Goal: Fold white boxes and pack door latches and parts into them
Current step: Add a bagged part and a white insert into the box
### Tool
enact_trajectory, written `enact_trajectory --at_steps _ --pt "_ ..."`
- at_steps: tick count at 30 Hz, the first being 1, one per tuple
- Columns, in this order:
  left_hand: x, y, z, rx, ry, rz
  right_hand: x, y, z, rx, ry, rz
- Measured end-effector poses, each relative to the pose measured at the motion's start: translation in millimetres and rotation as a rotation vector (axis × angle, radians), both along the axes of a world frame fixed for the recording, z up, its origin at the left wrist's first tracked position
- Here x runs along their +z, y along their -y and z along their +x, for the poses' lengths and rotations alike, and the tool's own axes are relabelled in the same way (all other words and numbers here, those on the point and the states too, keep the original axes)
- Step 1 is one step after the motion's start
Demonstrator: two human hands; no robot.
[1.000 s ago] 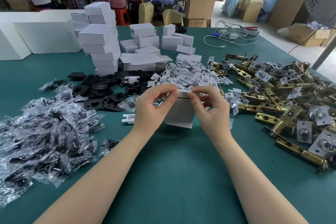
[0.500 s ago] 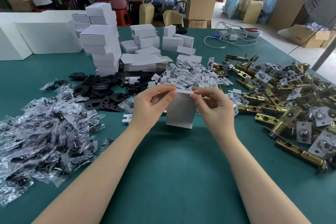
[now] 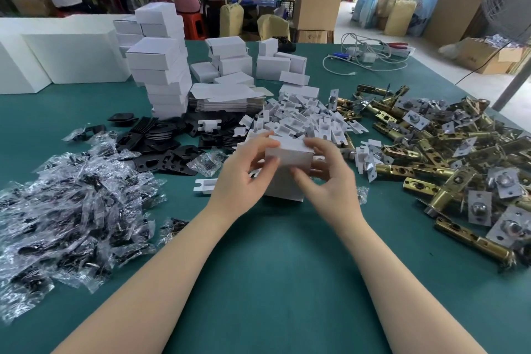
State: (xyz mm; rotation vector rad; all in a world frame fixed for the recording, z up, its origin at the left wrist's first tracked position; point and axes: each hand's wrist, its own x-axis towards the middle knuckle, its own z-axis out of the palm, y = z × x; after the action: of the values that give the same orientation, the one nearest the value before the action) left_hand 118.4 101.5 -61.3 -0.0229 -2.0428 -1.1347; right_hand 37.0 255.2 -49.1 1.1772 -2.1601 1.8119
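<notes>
In the head view, the small white cardboard box stands on end on the green worktop, just in front of the heap of white plastic inserts, with the left hand and right hand curling their fingers round its upper end and pinching it. It looks light and thin-walled, easily creased, so it is best held by corners and folded edges rather than squeezed across the flat panels.
</notes>
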Motion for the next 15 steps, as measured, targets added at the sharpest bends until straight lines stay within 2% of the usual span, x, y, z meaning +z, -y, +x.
enact_trajectory --at_steps 4,6,8,10,13,15 --pt "-14 0 3 -0.027 0.313 -0.026 -13 0 0 0.078 0.064 0.267" --pt "-17 5 2 -0.003 0.400 -0.073 -15 0 -2 0.077 0.056 0.322" --pt "-17 6 1 0.012 0.405 -0.142 -16 1 -4 0.096 0.079 0.319" --pt "-17 6 2 0.029 0.418 -0.122 -18 0 -6 0.118 0.098 0.289" --pt "-15 4 4 0.042 0.408 0.044 -17 -2 -6 0.110 0.094 0.277" --pt "-8 1 6 0.007 0.353 0.201 -16 -1 -4 0.113 0.159 0.205"
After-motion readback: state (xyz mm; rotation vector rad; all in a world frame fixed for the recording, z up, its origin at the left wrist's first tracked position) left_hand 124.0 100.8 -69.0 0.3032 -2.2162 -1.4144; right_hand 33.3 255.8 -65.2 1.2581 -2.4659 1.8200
